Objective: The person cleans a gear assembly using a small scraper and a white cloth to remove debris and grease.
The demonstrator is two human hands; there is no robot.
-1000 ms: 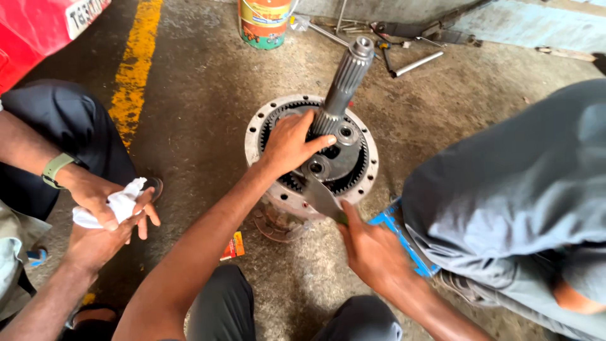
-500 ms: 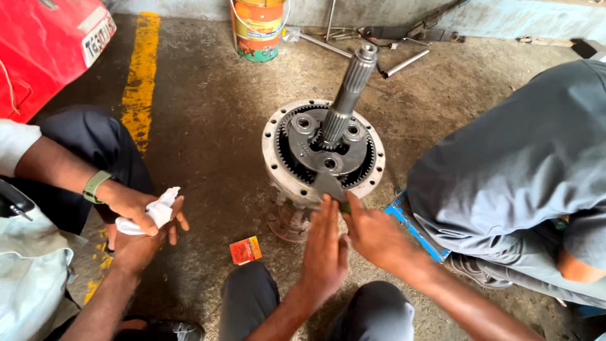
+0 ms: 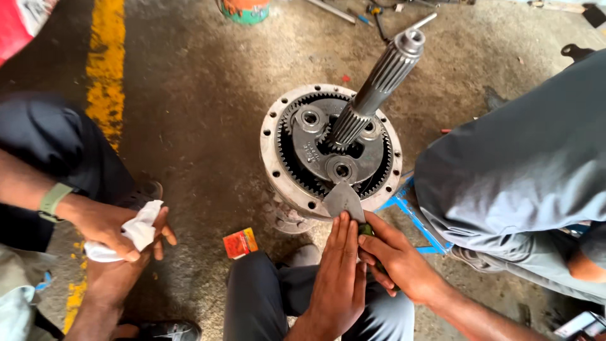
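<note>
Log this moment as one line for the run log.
left hand: flat beside scraper blade | right hand: grips scraper handle | blade tip on gear housing rim | splined shaft upright | co-worker's hands hold white rag

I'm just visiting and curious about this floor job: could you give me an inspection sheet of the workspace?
Surface: rough concrete floor, yellow painted stripe.
Job's things: round gear housing, splined shaft leaning up from its centre; flat metal scraper tip on the rim.
Clutter: small red box, paint can, loose rods at top.
Hands: left hand flat beside scraper; right hand grips its handle.
Cables: nothing seen.
Surroundings: another person's hands hold a white rag; a person in grey crouches right.
</note>
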